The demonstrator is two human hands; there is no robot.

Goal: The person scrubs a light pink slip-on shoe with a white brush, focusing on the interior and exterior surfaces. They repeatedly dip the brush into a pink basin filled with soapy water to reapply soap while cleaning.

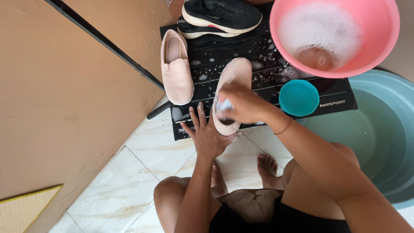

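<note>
A pale pink slip-on shoe lies on a wet black slatted platform, its heel end over the near edge. My left hand presses flat against the shoe's heel end and the platform edge, fingers spread. My right hand is closed around a small light-blue cloth or sponge held at the shoe's opening. The matching pink shoe rests to the left on the platform.
A pink basin of soapy water sits at the back right, a small teal bowl beside the shoe, a large grey-green tub at right. Black sneakers lie at the back. A black pole leans along the tan wall.
</note>
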